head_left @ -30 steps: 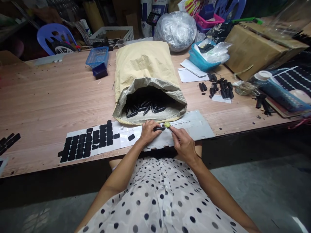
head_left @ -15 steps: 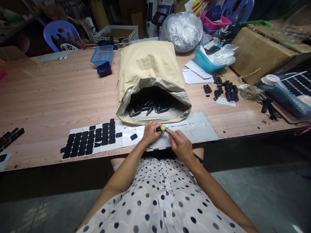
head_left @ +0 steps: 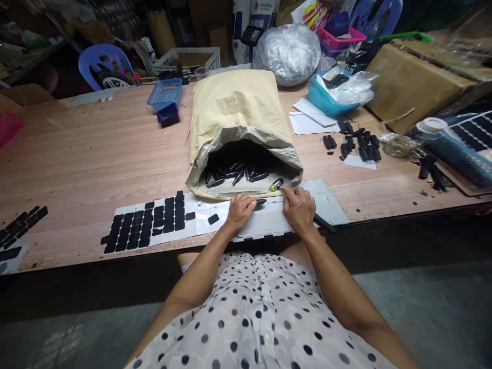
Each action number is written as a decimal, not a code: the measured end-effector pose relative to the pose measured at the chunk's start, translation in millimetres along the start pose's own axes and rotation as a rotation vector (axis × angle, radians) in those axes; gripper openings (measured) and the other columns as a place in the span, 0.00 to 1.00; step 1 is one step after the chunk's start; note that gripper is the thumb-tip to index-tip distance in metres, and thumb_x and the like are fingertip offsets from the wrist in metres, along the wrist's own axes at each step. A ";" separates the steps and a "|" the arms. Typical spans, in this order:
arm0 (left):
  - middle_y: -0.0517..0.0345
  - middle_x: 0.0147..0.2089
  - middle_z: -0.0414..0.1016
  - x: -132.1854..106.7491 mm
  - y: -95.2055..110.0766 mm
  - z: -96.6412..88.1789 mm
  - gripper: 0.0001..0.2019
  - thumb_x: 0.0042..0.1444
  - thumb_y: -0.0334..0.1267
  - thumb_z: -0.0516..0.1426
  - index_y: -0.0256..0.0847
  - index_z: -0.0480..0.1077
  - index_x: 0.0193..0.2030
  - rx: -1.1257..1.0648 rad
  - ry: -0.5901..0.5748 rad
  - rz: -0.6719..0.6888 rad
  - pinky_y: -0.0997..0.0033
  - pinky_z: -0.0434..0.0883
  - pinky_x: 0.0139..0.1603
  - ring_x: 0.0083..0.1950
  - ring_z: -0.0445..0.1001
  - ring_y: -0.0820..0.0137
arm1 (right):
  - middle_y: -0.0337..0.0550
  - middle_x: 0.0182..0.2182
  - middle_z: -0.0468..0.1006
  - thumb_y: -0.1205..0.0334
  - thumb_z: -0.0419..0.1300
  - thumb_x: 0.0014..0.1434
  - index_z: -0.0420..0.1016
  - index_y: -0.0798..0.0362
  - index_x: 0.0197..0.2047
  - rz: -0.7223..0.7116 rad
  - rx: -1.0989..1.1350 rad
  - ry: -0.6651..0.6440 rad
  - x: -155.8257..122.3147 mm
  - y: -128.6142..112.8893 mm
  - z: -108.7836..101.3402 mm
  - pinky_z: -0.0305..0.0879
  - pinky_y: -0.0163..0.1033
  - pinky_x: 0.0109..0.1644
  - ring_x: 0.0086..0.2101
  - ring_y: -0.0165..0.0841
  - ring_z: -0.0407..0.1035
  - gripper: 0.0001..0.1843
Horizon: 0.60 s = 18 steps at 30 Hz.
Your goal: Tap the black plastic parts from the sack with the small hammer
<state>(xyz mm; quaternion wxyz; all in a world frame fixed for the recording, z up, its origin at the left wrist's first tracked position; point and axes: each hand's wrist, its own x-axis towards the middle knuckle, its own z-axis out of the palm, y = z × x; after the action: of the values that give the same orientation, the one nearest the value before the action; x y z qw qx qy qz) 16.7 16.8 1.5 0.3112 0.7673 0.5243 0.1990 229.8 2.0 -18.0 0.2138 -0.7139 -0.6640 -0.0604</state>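
The small black piece (head_left: 261,201) lay lengthwise left to right on the white sheet (head_left: 326,201), my left hand (head_left: 240,209) pinching its left end, while my right hand (head_left: 300,207), closed round the little hammer (head_left: 275,185), held the head just beyond the piece's free right end, near the mouth of the sack (head_left: 238,107).

Upper garment: blouse (head_left: 230,328) of thin, slightly sheer white fabric, printed all over with round black dots in loose, uneven rows. Front placket (head_left: 263,307) down the centre, closed with small pale buttons (head_left: 262,278). Cloth lying in soft folds across the front. Left forearm (head_left: 200,279) and right forearm (head_left: 332,287) uncovered from the edge of the blouse to the wrist; sleeve length outside the frame. Left hand (head_left: 240,210) and right hand (head_left: 301,211) bare.
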 end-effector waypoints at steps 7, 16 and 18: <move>0.53 0.44 0.79 -3.1 3.2 -4.8 0.16 0.68 0.37 0.50 0.44 0.80 0.49 -0.036 0.016 -0.017 0.56 0.66 0.58 0.51 0.71 0.60 | 0.48 0.36 0.72 0.64 0.54 0.65 0.79 0.49 0.53 -0.037 -0.022 0.026 -2.9 -2.6 2.5 0.49 0.41 0.38 0.38 0.39 0.60 0.18; 0.51 0.44 0.79 -79.9 20.3 23.9 0.18 0.68 0.47 0.54 0.39 0.80 0.49 -0.470 -0.524 0.178 0.67 0.72 0.52 0.45 0.76 0.66 | 0.48 0.35 0.71 0.65 0.54 0.64 0.80 0.50 0.51 -0.031 -0.003 0.067 -3.4 0.2 8.6 0.46 0.41 0.37 0.37 0.39 0.59 0.17; 0.53 0.43 0.80 -87.5 6.0 41.7 0.17 0.67 0.47 0.54 0.38 0.81 0.47 -0.493 -0.628 0.017 0.69 0.72 0.51 0.44 0.77 0.66 | 0.48 0.35 0.72 0.65 0.54 0.64 0.80 0.50 0.51 -0.033 0.006 0.074 -3.1 0.5 10.1 0.46 0.41 0.37 0.37 0.39 0.59 0.17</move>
<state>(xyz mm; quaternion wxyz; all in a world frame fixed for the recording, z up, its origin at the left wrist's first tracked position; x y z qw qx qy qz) 14.6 -77.3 -22.8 0.6293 0.6976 0.3338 0.0773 228.0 3.0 -28.3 0.2393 -0.6995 -0.6676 -0.0886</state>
